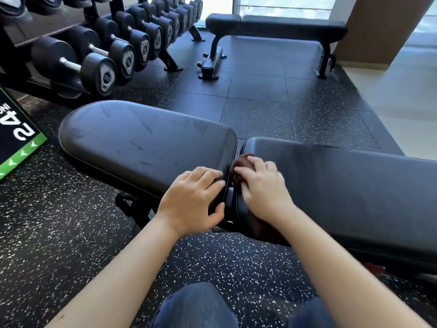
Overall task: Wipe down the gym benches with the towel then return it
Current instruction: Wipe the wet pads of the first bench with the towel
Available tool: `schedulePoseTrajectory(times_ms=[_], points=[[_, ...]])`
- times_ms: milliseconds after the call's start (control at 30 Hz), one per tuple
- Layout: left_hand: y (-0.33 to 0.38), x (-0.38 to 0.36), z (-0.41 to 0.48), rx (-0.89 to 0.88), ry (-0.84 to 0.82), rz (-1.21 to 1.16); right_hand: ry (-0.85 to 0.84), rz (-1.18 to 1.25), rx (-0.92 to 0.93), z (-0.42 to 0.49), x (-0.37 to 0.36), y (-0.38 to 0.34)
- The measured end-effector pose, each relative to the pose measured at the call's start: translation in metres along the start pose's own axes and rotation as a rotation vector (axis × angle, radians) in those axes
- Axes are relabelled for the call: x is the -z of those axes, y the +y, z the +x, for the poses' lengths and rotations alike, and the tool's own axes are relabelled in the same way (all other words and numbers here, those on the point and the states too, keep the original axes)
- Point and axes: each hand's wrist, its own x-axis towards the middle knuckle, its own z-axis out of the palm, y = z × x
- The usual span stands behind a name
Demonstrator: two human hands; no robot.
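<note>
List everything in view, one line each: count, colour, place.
near bench: one, black, two pads, across the foreground
far bench: one, black, at the back by the window
towel: one, brown, in the gap between the near bench's pads
dumbbells: one long row, black with silver handles, upper left
rack: one, dark, under the dumbbells
printed panel: one, black with green edge, far left
floor: black speckled tiles
left hand: grips the left pad's edge
right hand: holds the towel, pressing it into the gap
</note>
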Motion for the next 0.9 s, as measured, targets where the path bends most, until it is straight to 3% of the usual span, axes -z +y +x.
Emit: schedulePoseTrajectory(times_ms=[100,200,367,667,767,900], points=[[0.000,0.000,0.000,-0.001,0.001,-0.008,-0.073,0.095,-0.030,0.039,0.004,0.005],[0.000,-0.001,-0.001,-0.001,0.003,-0.010,-0.040,0.033,0.017,0.025,0.003,0.007],[-0.001,-0.002,-0.001,-0.008,-0.002,0.001,0.018,0.044,0.257,-0.038,0.012,0.003],[0.002,0.002,-0.001,-0.002,0.001,0.010,0.015,0.004,0.567,-0.066,0.026,0.017],[0.004,0.003,0.000,-0.026,-0.021,0.026,0.050,0.017,0.539,-0.071,0.029,0.033],[0.021,0.002,0.007,-0.047,0.008,0.009,0.108,-0.005,0.362,-0.095,0.045,0.088]])
